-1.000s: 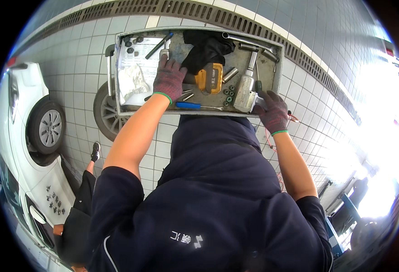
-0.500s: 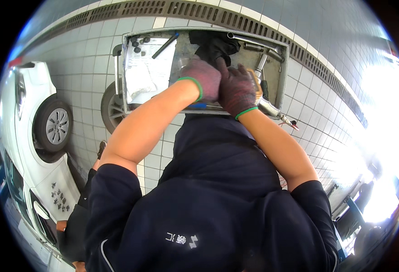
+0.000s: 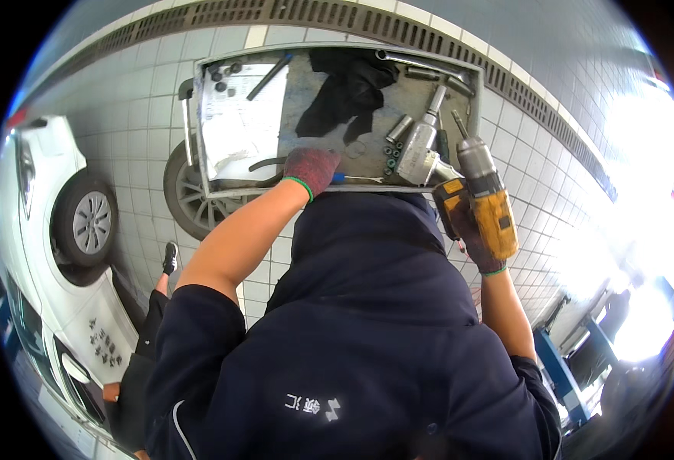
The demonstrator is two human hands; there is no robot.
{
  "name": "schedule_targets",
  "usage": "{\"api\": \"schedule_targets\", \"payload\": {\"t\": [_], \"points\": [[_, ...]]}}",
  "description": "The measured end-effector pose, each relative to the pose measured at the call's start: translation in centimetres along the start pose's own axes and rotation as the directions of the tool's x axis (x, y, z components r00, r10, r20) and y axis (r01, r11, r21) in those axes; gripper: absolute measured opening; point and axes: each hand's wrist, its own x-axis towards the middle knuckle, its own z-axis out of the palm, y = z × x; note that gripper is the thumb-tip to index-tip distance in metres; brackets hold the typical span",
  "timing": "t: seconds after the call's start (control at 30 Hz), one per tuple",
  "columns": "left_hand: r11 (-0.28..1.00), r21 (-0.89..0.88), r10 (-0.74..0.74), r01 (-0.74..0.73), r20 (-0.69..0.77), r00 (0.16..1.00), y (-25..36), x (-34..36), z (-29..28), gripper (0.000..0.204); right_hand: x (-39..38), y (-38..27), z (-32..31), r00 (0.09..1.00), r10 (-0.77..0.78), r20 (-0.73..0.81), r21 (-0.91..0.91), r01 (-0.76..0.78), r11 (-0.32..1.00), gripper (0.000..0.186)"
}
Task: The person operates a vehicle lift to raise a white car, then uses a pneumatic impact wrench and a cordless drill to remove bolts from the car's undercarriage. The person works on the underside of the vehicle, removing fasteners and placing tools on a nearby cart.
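My right hand (image 3: 471, 234) is wrapped around the grip of a yellow and black cordless drill (image 3: 496, 203), held off the right end of a grey metal tray (image 3: 329, 189) with its bit pointing away from me. My gloved left hand (image 3: 311, 170) is curled at the tray's near edge; what it may hold is hidden. Dark curved handles (image 3: 266, 164) reach out from its left side. Close by on its right lies a blue-handled tool (image 3: 340, 178). A silver impact wrench (image 3: 417, 153) lies in the tray beside several small sockets (image 3: 391, 157).
A black cloth (image 3: 341, 100), printed paper (image 3: 245, 115), a black pen (image 3: 269, 77) and a long ratchet (image 3: 421, 60) lie in the tray. Left stand a loose wheel (image 3: 191, 192), a white car (image 3: 45, 230) and another person (image 3: 134, 391). A floor grate (image 3: 314, 15) runs beyond.
My right hand has lifted the drill from the tray and carried it right, toward me. My left hand has moved left and nearer, off the cloth, which now lies spread out.
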Motion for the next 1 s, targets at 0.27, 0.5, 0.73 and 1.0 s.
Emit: {"api": "schedule_targets", "payload": {"t": [0.27, 0.5, 0.73, 1.0], "points": [[0.996, 0.082, 0.049, -0.045, -0.045, 0.998, 1.2, 2.7, 1.6, 0.024, -4.7, 1.7, 1.6, 0.988, 0.150, 0.029, 0.183, -0.153, 0.971, 0.034], [0.987, 0.135, 0.094, -0.088, -0.037, 0.995, 1.6, 2.5, 1.5, 0.025, -7.6, 0.3, 0.5, 0.988, 0.139, -0.065, 0.148, -0.128, 0.981, 0.027], [0.992, 0.120, 0.058, -0.046, -0.101, 0.993, 2.3, 2.3, 3.5, 0.028, -13.0, 1.4, -0.4, 0.961, 0.233, -0.149, 0.222, -0.197, 0.955, 0.027], [0.997, 0.071, 0.007, 0.020, -0.368, 0.930, 8.6, 5.0, -1.8, 0.033, -23.9, 4.3, 1.3, 0.932, 0.246, -0.267, 0.071, -0.235, 0.969, 0.031]]}}
